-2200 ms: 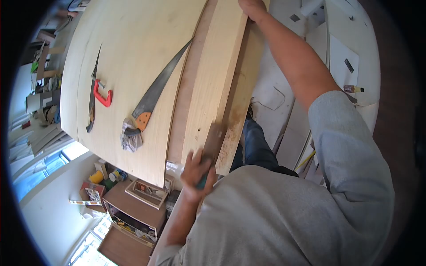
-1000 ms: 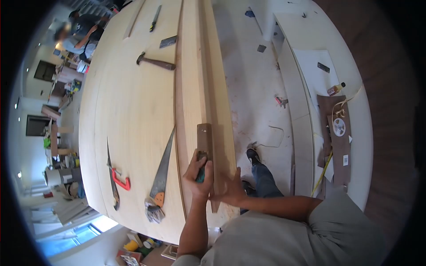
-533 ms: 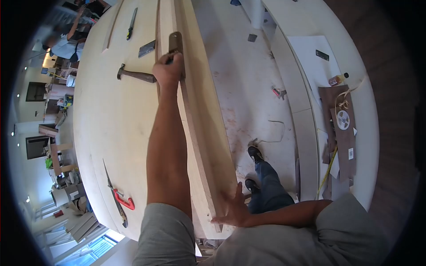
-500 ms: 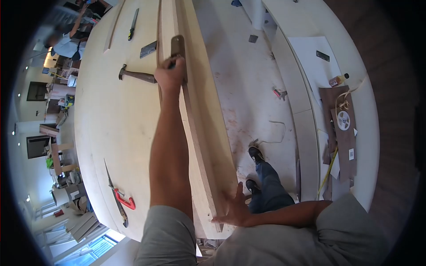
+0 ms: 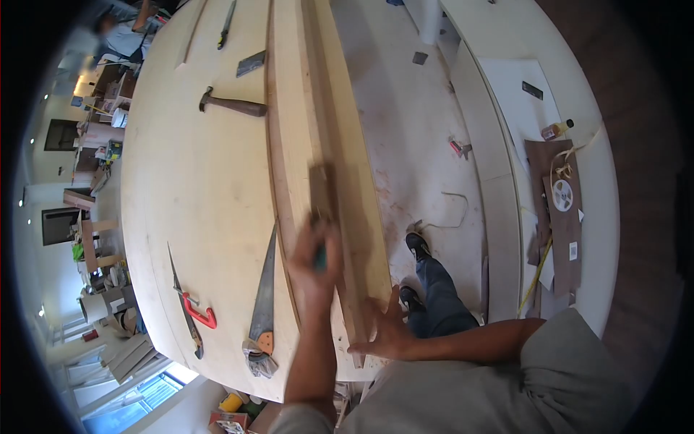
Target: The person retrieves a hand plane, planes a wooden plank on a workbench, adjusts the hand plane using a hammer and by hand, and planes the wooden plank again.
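Observation:
My left hand, blurred by motion, is wrapped round a brown hand plane with a green part at its rear. The plane lies along the long narrow wooden strip, roughly midway between its far and near ends. My right hand has its fingers spread and touches the near end of the strip. Left of the strip, on the large plywood sheet, lie a hammer, a handsaw, and a red clamp beside a second, narrow saw.
A flat dark block and a file-like tool lie further up the sheet. On the right, a white counter bears a bottle and a tape roll. At the far left stands another person.
My left hand has drawn the plane back toward me from the far part of the strip. My right hand stays at the near end. The handsaw shows again as my left arm has pulled back.

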Available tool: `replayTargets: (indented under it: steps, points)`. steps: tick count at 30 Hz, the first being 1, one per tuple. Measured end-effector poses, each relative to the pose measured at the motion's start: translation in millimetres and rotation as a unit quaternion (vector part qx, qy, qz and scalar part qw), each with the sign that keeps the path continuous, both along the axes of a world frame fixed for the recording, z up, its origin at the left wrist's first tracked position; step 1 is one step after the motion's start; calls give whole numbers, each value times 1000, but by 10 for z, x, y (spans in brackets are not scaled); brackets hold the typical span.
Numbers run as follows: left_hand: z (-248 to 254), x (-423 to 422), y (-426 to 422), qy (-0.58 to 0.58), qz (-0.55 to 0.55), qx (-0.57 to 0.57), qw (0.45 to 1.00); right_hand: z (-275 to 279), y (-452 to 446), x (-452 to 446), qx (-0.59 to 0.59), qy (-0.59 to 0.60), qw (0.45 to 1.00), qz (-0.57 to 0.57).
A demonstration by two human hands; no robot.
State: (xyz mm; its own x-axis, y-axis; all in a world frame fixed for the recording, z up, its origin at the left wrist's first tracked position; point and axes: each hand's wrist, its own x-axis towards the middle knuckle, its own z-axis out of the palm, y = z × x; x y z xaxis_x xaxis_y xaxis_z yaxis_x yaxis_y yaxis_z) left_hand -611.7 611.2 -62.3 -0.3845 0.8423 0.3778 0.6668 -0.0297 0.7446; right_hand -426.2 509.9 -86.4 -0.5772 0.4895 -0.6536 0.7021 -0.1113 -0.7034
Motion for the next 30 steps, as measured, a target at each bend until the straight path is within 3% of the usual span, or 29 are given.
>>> replayTargets:
  steps: [2,4,6,9,14,16,18,19,20,21,22,23,26,28,30]
  points:
    - [-116,-332,1045,-55,26,-3,998,42,65,-7,-17,-3,1000,15]
    - [-247,-697,2190,68,90,38,993,44,102,-3,-28,-15,999,38]
    - [-229,-973,3032,60,117,-3,991,18,105,7,-26,-4,999,24]
    - [-221,-1106,3467,35,93,20,995,22,175,14,-33,7,999,24]
    - [-111,-906,2893,32,69,0,997,74,208,24,-46,5,998,42]
    - [-226,-827,2214,43,36,14,998,104,214,7,-33,1,998,61]
    - [-112,-452,1326,-72,25,-20,997,33,97,2,-40,-2,999,18]
    - [-56,-287,876,-33,11,2,999,9,50,7,-45,-4,999,-3]
    - [-84,-167,448,-17,26,0,1000,15,31,16,-40,4,999,-8]
    - [66,15,40,-103,48,-55,992,16,31,23,-37,12,999,-12]
    - [108,108,-287,-57,50,-68,995,10,37,23,-33,20,999,-18]
    - [103,205,-499,-114,73,-61,989,7,35,14,-21,18,999,-18]
    - [15,55,-336,-73,37,-36,996,21,17,18,-6,1,1000,-4]
    - [-68,-160,441,-108,32,-22,993,19,49,-6,-10,-13,1000,12]
    - [-150,-502,1457,-44,55,-33,997,77,118,-30,-31,-16,999,12]
